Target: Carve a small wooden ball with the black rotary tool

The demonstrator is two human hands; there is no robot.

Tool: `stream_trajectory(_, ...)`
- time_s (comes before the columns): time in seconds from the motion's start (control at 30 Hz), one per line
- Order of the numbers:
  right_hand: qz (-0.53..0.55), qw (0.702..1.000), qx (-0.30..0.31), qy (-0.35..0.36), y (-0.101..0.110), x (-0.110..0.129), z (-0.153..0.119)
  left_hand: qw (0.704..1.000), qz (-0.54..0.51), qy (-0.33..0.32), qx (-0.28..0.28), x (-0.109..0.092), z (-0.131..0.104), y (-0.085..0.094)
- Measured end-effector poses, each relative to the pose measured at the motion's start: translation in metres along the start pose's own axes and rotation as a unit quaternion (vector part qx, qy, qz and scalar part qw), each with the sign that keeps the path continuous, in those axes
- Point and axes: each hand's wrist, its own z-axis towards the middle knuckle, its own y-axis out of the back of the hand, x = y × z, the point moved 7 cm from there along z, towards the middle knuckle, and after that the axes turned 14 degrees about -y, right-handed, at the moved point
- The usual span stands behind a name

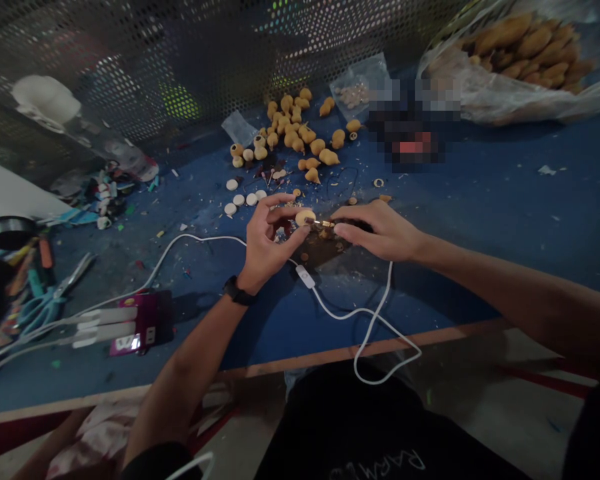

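My left hand (pixel 273 237) holds a small pale yellow gourd piece (pixel 305 217) between thumb and fingers. Closed round a small dark rotary tool with a brass-coloured front (pixel 327 225), my right hand (pixel 377 229) is just to the right of it. The tool's metal tip meets the opening of the gourd piece. A white cord (pixel 391 280) runs down below my right hand. Beyond my hands lies a pile of small tan gourds (pixel 293 127), with a few cut ones (pixel 261 152) at its left. Several white round discs (pixel 251 199) lie near my left fingers.
A purple power adapter (pixel 147 323) with white plugs sits at the left, near blue-handled scissors (pixel 43 308). An inline cord switch (pixel 305 277) lies before me. At the back right is a plastic bag of larger gourds (pixel 535 50). A perforated metal screen (pixel 180 60) stands behind the table.
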Motion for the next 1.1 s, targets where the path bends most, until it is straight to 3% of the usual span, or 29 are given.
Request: stream_trajectory(1.1,0.0,1.0,0.012,0.011,-0.0014,0.0009,0.0002,1.0,0.001,-0.021,0.011,0.0081,0.0026,0.0037)
